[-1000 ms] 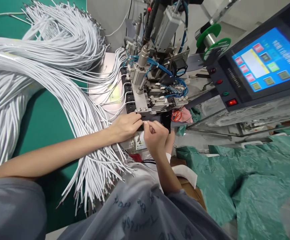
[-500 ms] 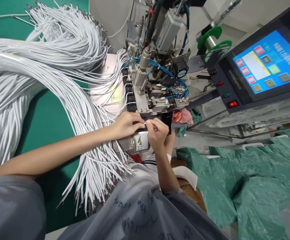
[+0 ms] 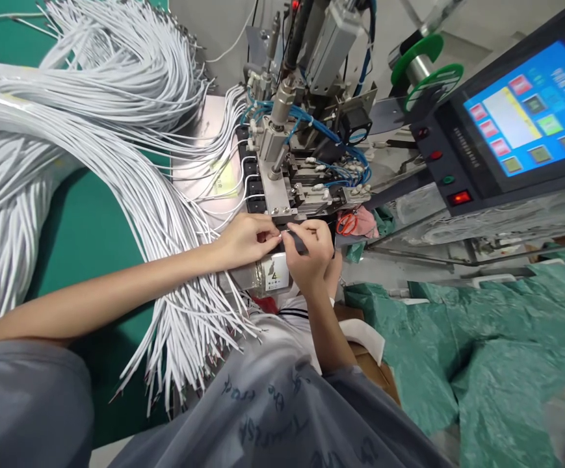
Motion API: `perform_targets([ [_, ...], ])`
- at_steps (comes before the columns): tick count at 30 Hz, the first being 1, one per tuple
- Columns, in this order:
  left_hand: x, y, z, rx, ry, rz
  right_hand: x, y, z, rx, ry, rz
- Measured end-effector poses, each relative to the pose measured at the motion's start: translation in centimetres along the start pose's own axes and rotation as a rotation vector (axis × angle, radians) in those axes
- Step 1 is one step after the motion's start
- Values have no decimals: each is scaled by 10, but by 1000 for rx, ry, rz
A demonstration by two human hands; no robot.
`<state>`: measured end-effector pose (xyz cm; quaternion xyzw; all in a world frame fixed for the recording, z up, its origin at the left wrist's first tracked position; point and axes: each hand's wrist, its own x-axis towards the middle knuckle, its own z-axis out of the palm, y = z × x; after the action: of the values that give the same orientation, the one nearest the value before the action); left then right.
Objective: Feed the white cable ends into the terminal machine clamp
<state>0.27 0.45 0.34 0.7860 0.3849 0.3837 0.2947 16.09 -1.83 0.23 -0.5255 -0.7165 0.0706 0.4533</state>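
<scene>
My left hand [image 3: 244, 242] is closed in a pinch on the end of a white cable [image 3: 283, 233], just in front of the machine. Close against it, my right hand [image 3: 311, 255] has thumb and forefinger at the cable's thin wire tips; the fingers cover most of that spot. Behind both hands stands the wire-processing machine [image 3: 273, 188] with metal cylinders and blue air hoses. Several white cables run into black blocks [image 3: 253, 186] along its left side. Under my left forearm lies a large bundle of white cables [image 3: 136, 175] with stripped ends toward me.
A control panel with a lit screen [image 3: 530, 120] stands at the right. A green spool of solder-like wire [image 3: 421, 70] hangs beside it. Orange-handled scissors [image 3: 346, 223] lie by a pink cloth [image 3: 366, 223]. Green sheeting [image 3: 497, 364] covers things at the lower right. The table [image 3: 94, 227] is green.
My right hand's fingers have spread and shifted slightly up at the cable end. The left hand keeps its pinch in nearly the same place. The view has tilted a little.
</scene>
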Motion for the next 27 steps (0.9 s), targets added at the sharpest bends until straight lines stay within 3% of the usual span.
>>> perform_targets([
  [5,0,1,-1,18,38,-16,-4,2,3,-19,65,50],
  [11,0,1,0,19,47,-9,-2,3,8,337,-18,287],
  [19,-2,-2,0,94,21,53,3,4,4,424,-74,285],
  [22,-2,-4,0,216,-78,88,0,12,4,463,-138,299],
  [27,-2,-9,1,498,-354,120,-6,36,11,484,-322,407],
])
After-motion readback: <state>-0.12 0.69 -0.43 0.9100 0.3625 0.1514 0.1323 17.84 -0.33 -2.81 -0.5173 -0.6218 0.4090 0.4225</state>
